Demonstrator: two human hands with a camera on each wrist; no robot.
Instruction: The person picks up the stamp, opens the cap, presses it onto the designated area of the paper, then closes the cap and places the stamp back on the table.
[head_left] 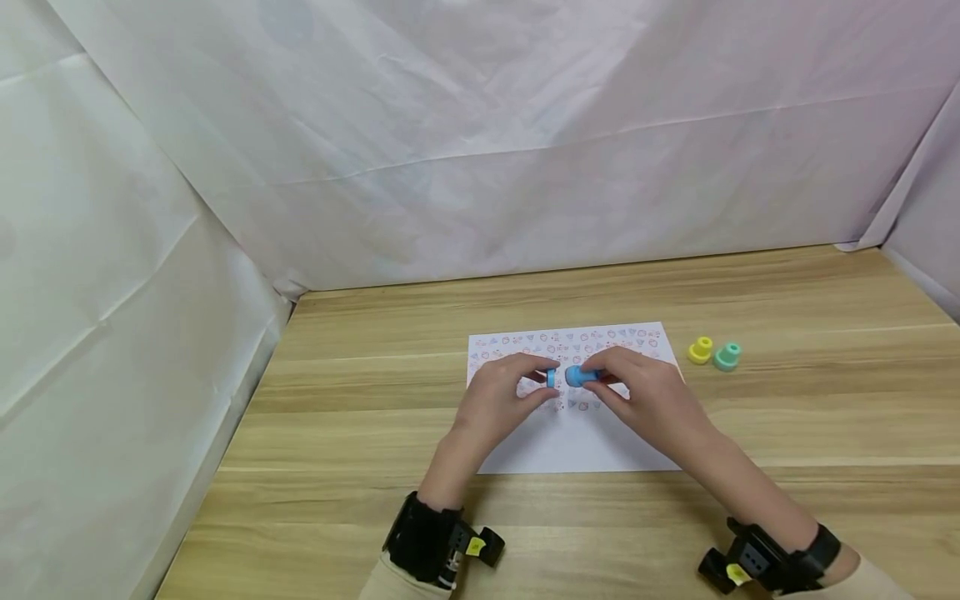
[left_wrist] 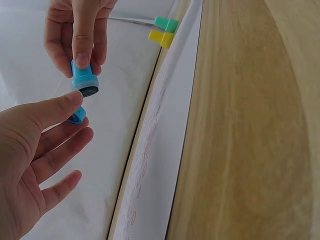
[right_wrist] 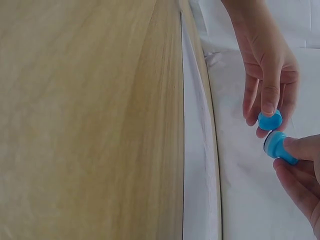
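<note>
Over a white sheet [head_left: 577, 446] printed with small coloured marks, my two hands meet. My left hand [head_left: 543, 383] pinches a small blue cap [head_left: 551, 377] between thumb and fingertips. My right hand [head_left: 602, 379] pinches a blue stamp body [head_left: 576, 376], its dark inked face [left_wrist: 89, 90] turned toward the cap. Cap and stamp sit a small gap apart, off the paper. In the left wrist view the cap [left_wrist: 77, 116] lies under my thumb and the stamp [left_wrist: 83, 80] just above it. The right wrist view shows the cap [right_wrist: 270, 120] and the stamp [right_wrist: 279, 146] almost touching.
A yellow stamp [head_left: 701, 350] and a green stamp [head_left: 727, 357] stand side by side on the wooden table [head_left: 360, 433], right of the sheet. White plastic sheeting walls off the back and both sides. A black camera is strapped to each wrist.
</note>
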